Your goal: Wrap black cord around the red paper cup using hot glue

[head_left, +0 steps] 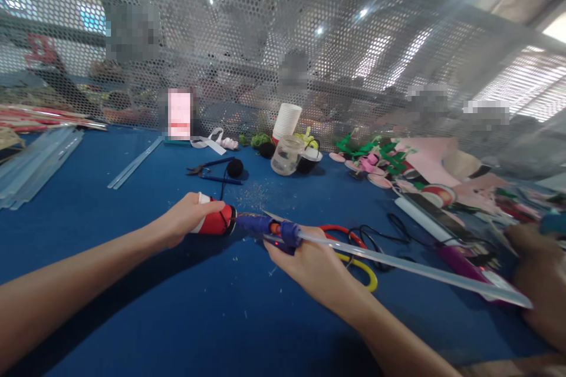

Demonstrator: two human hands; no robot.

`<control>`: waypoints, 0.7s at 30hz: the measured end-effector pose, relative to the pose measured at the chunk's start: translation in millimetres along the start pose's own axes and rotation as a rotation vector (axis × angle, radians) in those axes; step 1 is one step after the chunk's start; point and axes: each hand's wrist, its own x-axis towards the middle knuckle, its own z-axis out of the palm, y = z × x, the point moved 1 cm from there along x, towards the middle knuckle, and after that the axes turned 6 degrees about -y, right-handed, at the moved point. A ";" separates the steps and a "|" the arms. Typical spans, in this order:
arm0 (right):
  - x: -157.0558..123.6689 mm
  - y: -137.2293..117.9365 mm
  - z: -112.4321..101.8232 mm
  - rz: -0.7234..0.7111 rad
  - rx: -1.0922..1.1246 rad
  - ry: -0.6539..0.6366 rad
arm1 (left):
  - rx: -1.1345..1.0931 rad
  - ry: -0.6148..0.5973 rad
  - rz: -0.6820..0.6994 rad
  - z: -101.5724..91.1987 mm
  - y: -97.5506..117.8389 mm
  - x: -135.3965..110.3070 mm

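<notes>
My left hand (188, 218) is wrapped round a small paper cup (216, 220), red with a black band at its rim and lying on its side. Black yarn (223, 188) runs from the cup to a black ball (234, 168) behind it. In my right hand (312, 265) is a blue hot glue gun (265, 227), its nozzle end at the cup's rim. A long clear glue stick (420, 268) sticks out of the gun's back to the right. Scissors with red and yellow handles (371, 277) lie just beyond my right hand, partly covered.
Pliers (207, 168), a clear jar (287, 156) and stacked white cups (287, 121) stand or lie farther back. Glue sticks (39, 165) are piled at left. Green and pink craft pieces (375, 159) and another person's hand (530, 253) are at right. A perforated metal screen (247, 41) borders the table.
</notes>
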 end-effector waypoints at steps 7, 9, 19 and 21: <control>1.3 0.3 -1.6 0.008 0.083 0.051 | 0.019 0.011 0.013 1.3 2.4 -2.2; 1.8 -0.7 -2.9 -0.005 0.067 0.057 | 0.024 0.013 0.013 1.6 2.5 -2.4; 0.8 -0.1 -1.8 -0.033 0.020 0.116 | 0.025 0.031 -0.005 3.8 5.1 -4.2; 0.8 0.0 -1.7 -0.027 0.026 0.118 | 0.019 0.030 -0.010 3.8 4.9 -3.9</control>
